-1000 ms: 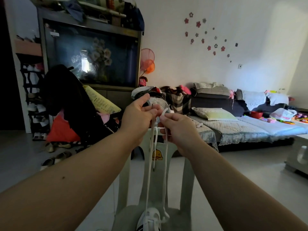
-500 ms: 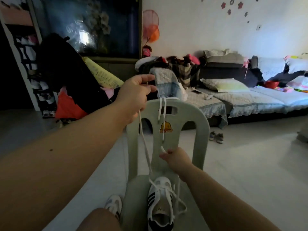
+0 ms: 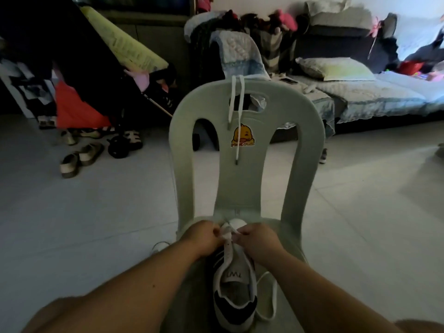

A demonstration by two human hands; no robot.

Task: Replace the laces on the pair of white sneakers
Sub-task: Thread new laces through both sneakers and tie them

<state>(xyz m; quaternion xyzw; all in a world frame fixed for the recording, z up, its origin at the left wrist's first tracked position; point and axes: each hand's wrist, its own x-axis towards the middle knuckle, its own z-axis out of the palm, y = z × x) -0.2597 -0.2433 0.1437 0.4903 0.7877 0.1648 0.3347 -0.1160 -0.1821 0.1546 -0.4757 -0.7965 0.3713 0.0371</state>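
Observation:
A white sneaker (image 3: 234,282) with dark stripes and a dark heel lies on the seat of a pale plastic chair (image 3: 242,188), toe toward the backrest. My left hand (image 3: 204,237) and my right hand (image 3: 258,239) sit on either side of its toe end, each pinching the white lace (image 3: 229,233) near the lowest eyelets. A loose loop of that lace (image 3: 270,299) trails to the right of the shoe. Another white lace (image 3: 236,116) hangs over the chair's backrest. The second sneaker (image 3: 159,246) peeks out on the floor left of the seat.
A duck sticker (image 3: 242,137) marks the backrest. Sandals (image 3: 79,157) and a stroller wheel (image 3: 119,146) lie on the tiled floor at the left. A low bed (image 3: 360,94) with a pillow and piled clothes runs along the back right.
Both hands came down from in front of the backrest to the sneaker's toe; they now pinch the lace close to the shoe. The view tilted downward.

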